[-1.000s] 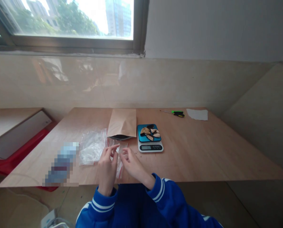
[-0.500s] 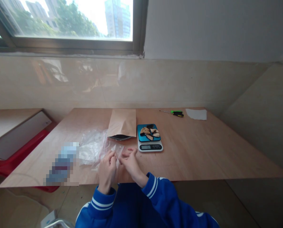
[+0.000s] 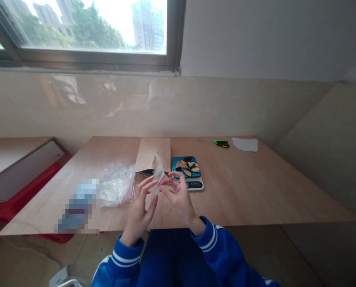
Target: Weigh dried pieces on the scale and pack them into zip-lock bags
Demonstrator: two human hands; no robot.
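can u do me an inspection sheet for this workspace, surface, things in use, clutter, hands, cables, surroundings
Surface: wooden table, smooth-looking
Things in use: digital scale bearing dried pieces, display partly hidden; brown bag lying with its mouth toward the person; plastic bags piled beside it; small plastic bag raised
Clutter: tools and white sheet near the far edge; pixelated item at left
Hands: right hand appears to pinch the small plastic bag; left hand open, contact unclear
Cables: thin cable on the floor, lower left
Surroundings: window; second table at left
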